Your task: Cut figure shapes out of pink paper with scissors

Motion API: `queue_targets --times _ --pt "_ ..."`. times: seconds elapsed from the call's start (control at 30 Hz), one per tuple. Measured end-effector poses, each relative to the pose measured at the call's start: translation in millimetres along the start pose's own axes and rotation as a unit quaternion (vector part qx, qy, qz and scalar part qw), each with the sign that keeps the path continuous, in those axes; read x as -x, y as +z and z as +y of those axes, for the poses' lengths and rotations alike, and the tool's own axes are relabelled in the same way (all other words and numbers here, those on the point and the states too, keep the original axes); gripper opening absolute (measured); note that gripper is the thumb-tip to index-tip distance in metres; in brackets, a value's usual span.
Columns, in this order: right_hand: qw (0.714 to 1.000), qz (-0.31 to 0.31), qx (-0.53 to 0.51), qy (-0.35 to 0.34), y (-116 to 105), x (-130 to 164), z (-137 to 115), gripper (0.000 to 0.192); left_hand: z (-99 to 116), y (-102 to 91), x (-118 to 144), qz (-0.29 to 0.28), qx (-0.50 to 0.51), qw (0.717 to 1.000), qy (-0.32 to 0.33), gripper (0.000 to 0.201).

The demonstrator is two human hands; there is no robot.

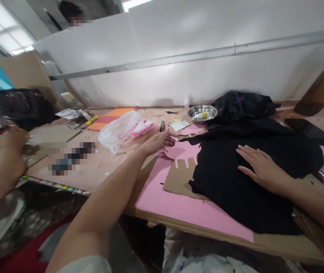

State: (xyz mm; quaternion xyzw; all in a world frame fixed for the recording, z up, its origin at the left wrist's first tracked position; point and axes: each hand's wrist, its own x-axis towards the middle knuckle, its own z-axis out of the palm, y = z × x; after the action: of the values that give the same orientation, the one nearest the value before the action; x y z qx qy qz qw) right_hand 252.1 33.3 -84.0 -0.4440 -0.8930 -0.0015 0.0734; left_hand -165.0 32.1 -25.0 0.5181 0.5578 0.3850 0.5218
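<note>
Right hand [260, 167]: flat, fingers spread, palm down on black fabric sheet [252, 178], holding nothing. The sheet overlaps a cardboard piece [179, 180] and pink paper sheet [184, 206] on the workbench [99, 167]. Left hand [158, 142]: extended, fingers loosely open, at the edge of a pink cut-out shape [183, 151]; contact probable, not clear. Clear plastic bag [120, 131] just left; steel bowl [202, 112] behind.

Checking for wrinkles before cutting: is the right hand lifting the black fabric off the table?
No, the right hand lies flat, palm down with fingers spread, on the black fabric, which stays spread on the table.
</note>
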Motion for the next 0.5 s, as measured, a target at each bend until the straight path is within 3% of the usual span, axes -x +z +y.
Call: queue_targets --times 0.2,0.4,0.5 --pt "1.0 0.004 -0.007 -0.002 -0.4 0.6 0.2 0.07 0.4 2.3 2.4 0.0 0.019 1.0 0.004 0.071" --pt "1.0 0.015 0.003 -0.003 -0.6 0.6 0.9 0.071 -6.2 5.7 6.6 0.007 -0.121 0.993 0.01 0.049" --pt "1.0 0.021 0.005 -0.01 0.3 1.7 1.8 0.071 -6.0 5.7 7.0 0.038 -0.139 0.989 0.034 0.041"
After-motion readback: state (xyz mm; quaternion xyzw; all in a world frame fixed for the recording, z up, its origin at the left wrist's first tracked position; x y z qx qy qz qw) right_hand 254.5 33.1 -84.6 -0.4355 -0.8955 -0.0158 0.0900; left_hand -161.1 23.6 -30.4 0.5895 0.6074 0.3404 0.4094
